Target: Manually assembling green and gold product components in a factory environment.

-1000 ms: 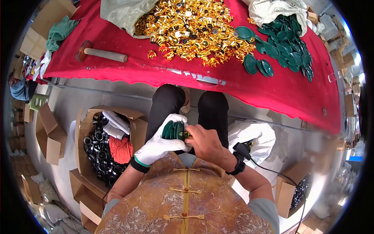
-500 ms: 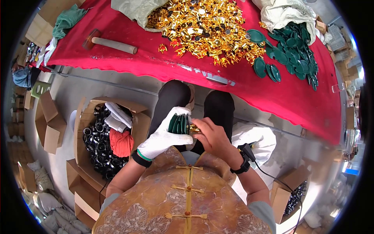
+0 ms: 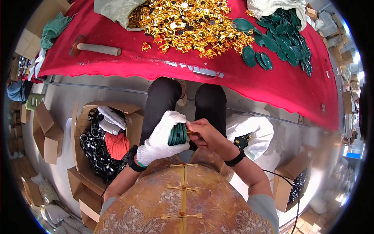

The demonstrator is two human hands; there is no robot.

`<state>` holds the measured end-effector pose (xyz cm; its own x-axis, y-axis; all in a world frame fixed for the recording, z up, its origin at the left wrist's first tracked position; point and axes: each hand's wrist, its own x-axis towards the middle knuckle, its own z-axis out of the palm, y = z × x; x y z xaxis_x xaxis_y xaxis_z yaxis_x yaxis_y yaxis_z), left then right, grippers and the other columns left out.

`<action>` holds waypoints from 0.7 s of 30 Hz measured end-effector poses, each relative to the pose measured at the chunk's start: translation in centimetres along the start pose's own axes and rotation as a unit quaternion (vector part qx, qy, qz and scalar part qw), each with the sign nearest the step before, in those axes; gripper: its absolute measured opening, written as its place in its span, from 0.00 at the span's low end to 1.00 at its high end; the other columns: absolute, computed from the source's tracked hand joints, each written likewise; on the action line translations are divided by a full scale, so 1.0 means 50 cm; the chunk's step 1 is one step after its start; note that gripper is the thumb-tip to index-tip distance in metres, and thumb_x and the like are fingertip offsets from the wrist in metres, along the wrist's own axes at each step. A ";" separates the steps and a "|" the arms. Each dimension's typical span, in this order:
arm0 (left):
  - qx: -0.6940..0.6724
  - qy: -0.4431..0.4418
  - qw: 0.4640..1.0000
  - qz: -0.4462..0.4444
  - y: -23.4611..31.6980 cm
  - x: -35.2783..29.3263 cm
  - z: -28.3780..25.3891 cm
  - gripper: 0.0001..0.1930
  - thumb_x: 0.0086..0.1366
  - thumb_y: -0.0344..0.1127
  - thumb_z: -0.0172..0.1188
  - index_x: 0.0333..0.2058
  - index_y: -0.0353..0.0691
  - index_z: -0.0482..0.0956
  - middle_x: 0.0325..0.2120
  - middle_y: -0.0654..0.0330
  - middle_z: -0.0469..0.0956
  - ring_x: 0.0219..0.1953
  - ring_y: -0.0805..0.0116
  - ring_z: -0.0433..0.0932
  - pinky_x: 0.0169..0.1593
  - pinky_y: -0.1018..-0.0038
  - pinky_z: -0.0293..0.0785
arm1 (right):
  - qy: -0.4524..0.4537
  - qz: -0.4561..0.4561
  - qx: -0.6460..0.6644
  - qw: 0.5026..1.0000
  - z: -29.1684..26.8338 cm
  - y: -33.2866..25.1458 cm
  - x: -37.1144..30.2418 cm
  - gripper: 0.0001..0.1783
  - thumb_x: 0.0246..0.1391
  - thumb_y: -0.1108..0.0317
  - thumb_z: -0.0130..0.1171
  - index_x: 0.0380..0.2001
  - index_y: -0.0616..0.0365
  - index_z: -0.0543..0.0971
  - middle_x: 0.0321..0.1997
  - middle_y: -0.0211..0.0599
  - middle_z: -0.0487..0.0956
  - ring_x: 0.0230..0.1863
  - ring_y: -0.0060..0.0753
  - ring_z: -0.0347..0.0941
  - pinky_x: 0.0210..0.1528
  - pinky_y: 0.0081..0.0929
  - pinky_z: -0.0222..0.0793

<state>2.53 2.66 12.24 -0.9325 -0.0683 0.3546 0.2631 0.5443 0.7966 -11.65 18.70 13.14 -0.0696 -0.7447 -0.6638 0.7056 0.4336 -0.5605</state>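
Over my lap, my left hand (image 3: pixel 160 135), in a white knitted glove, is closed around a short stack of dark green plastic discs (image 3: pixel 178 134). The discs stand on edge, side by side. My bare right hand (image 3: pixel 207 134) meets the stack from the right. Its thumb and forefinger pinch a small shiny gold piece (image 3: pixel 189 132) at the stack's right face; most of that piece is hidden by the fingers. Both wrists wear black straps.
A red-covered table (image 3: pixel 128 64) ahead bears a gold-piece heap (image 3: pixel 183 27), green discs (image 3: pixel 286 39) and a hammer (image 3: pixel 99 49). At left, a carton (image 3: pixel 80 156) holds black rings and cloths. At right lie a white sack (image 3: pixel 255 134) and another carton (image 3: pixel 281 191).
My right hand has turned at the wrist, its fingers closer together on the gold piece. The disc stack has tilted slightly in my left hand. The whole view has shifted a little.
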 end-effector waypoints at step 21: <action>0.009 -0.015 1.000 0.001 0.012 0.009 0.008 0.36 0.39 0.24 0.74 0.51 0.38 0.72 0.46 0.48 0.72 0.48 0.45 0.74 0.51 0.60 0.73 | -0.009 0.053 0.011 0.998 -0.034 0.053 0.037 0.19 0.70 0.57 0.47 0.40 0.64 0.77 0.20 0.32 0.73 0.13 0.24 0.64 0.17 0.28 0.60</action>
<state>2.15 3.27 12.70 -0.9388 -0.0419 0.3419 0.2613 0.5601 0.7862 -11.13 19.34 9.57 0.0197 -0.7041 -0.7098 0.7240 0.4997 -0.4755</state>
